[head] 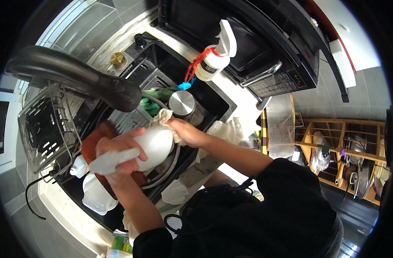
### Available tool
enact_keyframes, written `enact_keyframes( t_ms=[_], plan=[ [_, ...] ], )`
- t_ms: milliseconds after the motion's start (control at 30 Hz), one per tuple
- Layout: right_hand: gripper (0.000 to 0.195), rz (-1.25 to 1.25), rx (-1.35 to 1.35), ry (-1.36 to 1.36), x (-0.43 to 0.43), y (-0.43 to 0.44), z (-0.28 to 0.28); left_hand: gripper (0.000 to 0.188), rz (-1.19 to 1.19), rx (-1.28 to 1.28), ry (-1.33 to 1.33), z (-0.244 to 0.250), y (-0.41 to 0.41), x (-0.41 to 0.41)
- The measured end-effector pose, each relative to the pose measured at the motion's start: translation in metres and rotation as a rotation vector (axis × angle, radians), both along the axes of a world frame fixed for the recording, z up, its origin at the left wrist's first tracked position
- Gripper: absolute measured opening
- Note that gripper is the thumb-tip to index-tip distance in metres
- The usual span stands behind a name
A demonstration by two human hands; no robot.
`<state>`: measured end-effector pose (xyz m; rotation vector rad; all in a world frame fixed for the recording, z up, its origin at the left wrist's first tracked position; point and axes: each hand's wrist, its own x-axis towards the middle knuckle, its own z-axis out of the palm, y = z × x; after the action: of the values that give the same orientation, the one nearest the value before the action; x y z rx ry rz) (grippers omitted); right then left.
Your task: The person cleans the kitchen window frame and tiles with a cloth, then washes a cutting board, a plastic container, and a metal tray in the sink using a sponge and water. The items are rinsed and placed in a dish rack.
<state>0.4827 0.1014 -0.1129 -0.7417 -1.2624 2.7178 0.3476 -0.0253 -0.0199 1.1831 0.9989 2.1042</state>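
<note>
A smooth white vessel (156, 146), probably plastic or ceramic, is held tilted over the black sink (215, 111). My left hand (114, 145), blurred, grips its left end. A white, handle-like part crosses in front of that hand, its exact shape lost in blur. Against the vessel's upper right side, my right hand (183, 130) holds a crumpled cream cloth (161, 117). Just beyond the cloth stands a jar with a steel lid (182, 102), beside green rubber gloves (149, 104). A reddish-brown board (98, 138) lies partly hidden behind my left hand.
A black faucet (119, 93) reaches over from the left, near a wire dish rack (62, 129). A white spray bottle (212, 64) stands before a black microwave (273, 74). Clear plastic container (99, 196) sits at lower left. A wooden rack (338, 148) is at right.
</note>
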Motion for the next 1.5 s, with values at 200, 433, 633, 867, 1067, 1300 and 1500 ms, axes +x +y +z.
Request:
enact_keyframes(
  t_ms=[200, 433, 633, 867, 1067, 1300, 1500],
  plan=[
    [0.038, -0.181, -0.538, 0.050, -0.001, 0.003, 0.008, 0.043, -0.115, -0.019, 0.247, -0.007, 0.007, -0.014],
    [0.032, -0.380, -0.476, 0.075, 0.007, 0.001, 0.024, 0.023, 0.448, -0.223, -0.311, -0.046, 0.007, 0.031],
    [0.031, -0.318, 0.229, 0.159, 0.013, -0.007, 0.032, 0.019, 0.742, -0.254, -0.696, -0.036, 0.023, 0.033],
    [0.022, -0.012, 1.232, -0.126, -0.017, -0.014, 0.080, 0.023, 0.727, -0.298, -0.628, -0.043, 0.030, 0.020],
    [0.035, 0.002, 0.779, -0.098, -0.043, 0.001, 0.027, 0.021, 0.865, -0.480, -0.134, -0.055, 0.025, 0.015],
    [0.022, -0.117, 1.388, -0.018, -0.030, -0.029, 0.052, 0.025, 0.829, -0.335, -0.802, -0.063, 0.019, 0.003],
    [0.030, 0.027, 0.796, -0.236, -0.063, -0.001, 0.028, 0.029, 0.764, -0.439, -0.778, -0.063, 0.026, 0.022]
  ],
)
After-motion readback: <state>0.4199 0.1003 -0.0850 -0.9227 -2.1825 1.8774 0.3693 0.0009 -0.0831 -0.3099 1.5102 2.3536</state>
